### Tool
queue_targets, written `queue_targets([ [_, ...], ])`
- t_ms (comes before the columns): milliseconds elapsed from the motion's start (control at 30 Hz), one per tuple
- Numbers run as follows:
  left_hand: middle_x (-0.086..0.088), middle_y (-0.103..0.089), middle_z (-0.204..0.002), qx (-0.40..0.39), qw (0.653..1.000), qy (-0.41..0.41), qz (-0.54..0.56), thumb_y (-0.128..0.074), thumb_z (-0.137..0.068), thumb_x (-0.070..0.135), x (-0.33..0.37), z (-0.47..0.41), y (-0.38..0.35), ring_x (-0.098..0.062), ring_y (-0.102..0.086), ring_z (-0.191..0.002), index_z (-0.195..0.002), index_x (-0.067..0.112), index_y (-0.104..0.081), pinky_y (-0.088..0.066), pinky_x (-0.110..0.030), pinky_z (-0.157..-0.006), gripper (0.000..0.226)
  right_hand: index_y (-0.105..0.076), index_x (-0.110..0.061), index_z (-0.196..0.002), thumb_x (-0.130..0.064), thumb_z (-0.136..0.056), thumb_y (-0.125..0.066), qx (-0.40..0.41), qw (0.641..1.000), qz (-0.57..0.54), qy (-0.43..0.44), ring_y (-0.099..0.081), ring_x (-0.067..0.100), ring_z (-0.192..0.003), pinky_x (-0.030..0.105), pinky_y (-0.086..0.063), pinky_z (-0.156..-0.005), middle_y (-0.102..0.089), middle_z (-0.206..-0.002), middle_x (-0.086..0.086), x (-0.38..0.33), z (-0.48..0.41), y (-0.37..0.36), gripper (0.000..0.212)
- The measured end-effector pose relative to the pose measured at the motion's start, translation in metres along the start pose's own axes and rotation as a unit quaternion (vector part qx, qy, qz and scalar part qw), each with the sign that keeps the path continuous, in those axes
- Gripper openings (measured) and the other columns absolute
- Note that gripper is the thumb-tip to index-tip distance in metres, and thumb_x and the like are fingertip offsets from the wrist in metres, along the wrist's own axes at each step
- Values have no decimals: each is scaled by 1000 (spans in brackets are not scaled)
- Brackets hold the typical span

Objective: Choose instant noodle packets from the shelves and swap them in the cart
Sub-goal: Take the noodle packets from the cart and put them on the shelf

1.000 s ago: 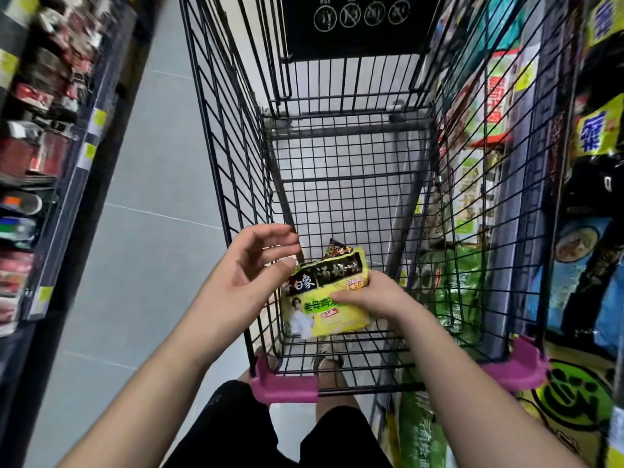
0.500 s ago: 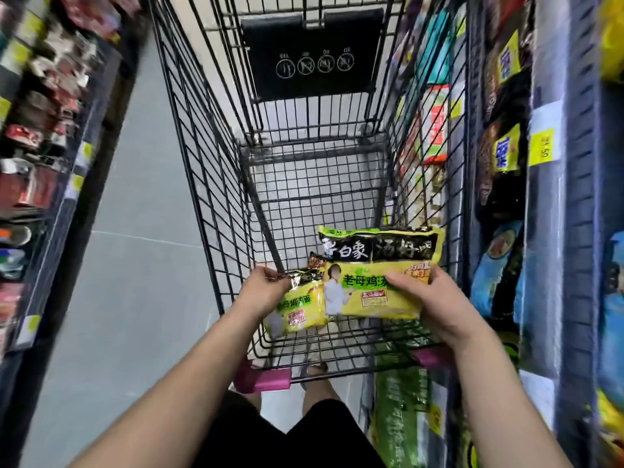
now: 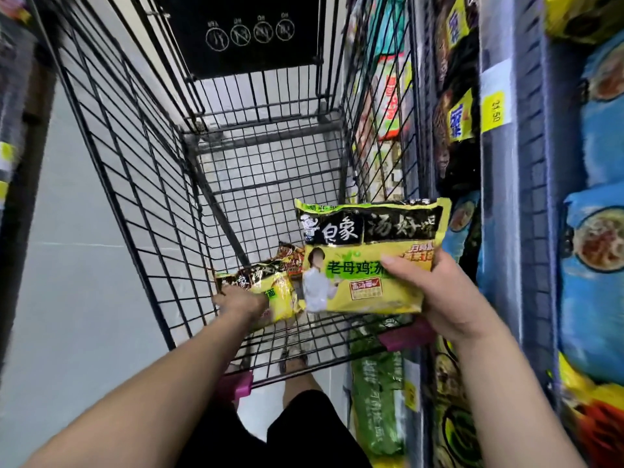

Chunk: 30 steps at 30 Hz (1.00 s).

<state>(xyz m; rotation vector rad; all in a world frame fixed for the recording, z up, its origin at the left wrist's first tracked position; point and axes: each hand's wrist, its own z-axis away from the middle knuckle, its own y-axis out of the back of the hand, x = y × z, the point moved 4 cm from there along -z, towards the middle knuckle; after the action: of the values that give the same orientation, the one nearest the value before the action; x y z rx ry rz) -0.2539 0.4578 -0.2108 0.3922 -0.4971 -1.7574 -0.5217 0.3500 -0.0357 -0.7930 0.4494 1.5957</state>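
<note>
My right hand (image 3: pixel 449 295) grips a yellow-and-black noodle packet (image 3: pixel 364 255) by its right end and holds it face up above the near right corner of the black wire cart (image 3: pixel 141 184). My left hand (image 3: pixel 241 300) reaches down inside the cart and rests on a second yellow noodle packet (image 3: pixel 270 285) lying on the cart floor; whether the fingers are closed around it is hidden. A red-and-black packet (image 3: pixel 290 256) lies just behind that one.
Shelves on the right hold blue noodle packs (image 3: pixel 594 251), dark packs with yellow labels (image 3: pixel 456 119) and a yellow price tag (image 3: pixel 494 108). Green packs (image 3: pixel 378 400) sit low beside the cart. Blurred shelving (image 3: pixel 13 96) runs along the left, with grey floor tiles (image 3: pixel 67 265) between.
My right hand lifted one yellow packet up and to the right, out of the cart. My left hand went lower into the cart onto the other yellow packet. The view swung toward the right shelves.
</note>
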Motion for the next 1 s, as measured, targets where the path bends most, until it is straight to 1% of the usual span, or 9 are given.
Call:
queue_targets([
  [67,-28,-23,-156,20,999,-9,37,-72,-92,20,4,8,-4,-45,-39,-138,-154,-4,-18,-39,-45,-111,87,-67,-11,-112,-47,-35,-101,15,1000,-10,0,-76,28,-95,34,-62,-75,-78,-108,12,2,2,5,92],
  [167,-28,-23,-154,36,994,-5,100,-78,-88,14,0,9,-10,-44,-44,-133,-151,-5,-18,-42,-43,-108,90,-66,-12,-114,-50,-28,-101,32,999,-22,7,-77,27,-94,34,-63,-73,-78,-107,10,2,4,9,100],
  [367,-18,-63,-118,-54,986,42,152,-89,-77,27,-12,-20,-18,-36,-61,-117,-130,-8,-41,-49,-35,-91,79,-63,-9,-119,-43,-39,-101,32,999,-22,0,-76,33,-97,38,-63,-73,-77,-109,14,2,7,9,95],
  [467,-23,-69,-110,-81,989,38,118,-88,-77,34,-16,-31,-20,-38,-61,-121,-122,-8,-51,-47,-42,-100,72,-63,-9,-120,-32,-54,-98,37,999,-16,-3,-75,33,-98,37,-63,-74,-77,-110,14,3,9,13,78],
  [533,-26,-69,-116,-85,991,34,98,-87,-78,37,-15,-35,-21,-40,-58,-125,-124,-8,-53,-44,-45,-106,73,-62,-9,-120,-44,-39,-101,40,999,-9,-4,-76,32,-97,38,-63,-74,-77,-110,13,4,9,14,97],
  [633,-24,-66,-118,-74,993,16,89,-83,-83,31,-13,-37,-20,-39,-60,-121,-124,-7,-53,-48,-41,-100,64,-61,-8,-121,-49,-31,-101,47,999,-13,-5,-76,32,-97,39,-63,-75,-77,-109,14,6,11,16,107],
  [833,-24,-67,-118,-121,988,-4,96,-79,-88,29,-15,-37,-19,-35,-67,-102,-126,-5,-55,-56,-41,-92,56,-66,-12,-110,-45,-33,-102,51,998,-37,-7,-76,32,-95,44,-63,-78,-78,-107,14,8,11,16,91],
  [933,-25,-67,-120,-145,980,2,136,-76,-90,27,-18,-39,-12,-31,-65,-90,-125,-5,-57,-56,-37,-84,52,-67,-13,-108,-29,-58,-91,48,998,-50,-6,-77,30,-91,40,-64,-72,-79,-103,13,1,14,14,58],
  [1000,-24,-69,-116,-169,971,-5,170,-79,-87,30,-17,-37,-4,-31,-63,-92,-119,-4,-63,-53,-41,-89,49,-65,-11,-112,-26,-60,-88,49,997,-57,-1,-77,28,-90,39,-64,-69,-78,-103,13,-5,16,13,58],
])
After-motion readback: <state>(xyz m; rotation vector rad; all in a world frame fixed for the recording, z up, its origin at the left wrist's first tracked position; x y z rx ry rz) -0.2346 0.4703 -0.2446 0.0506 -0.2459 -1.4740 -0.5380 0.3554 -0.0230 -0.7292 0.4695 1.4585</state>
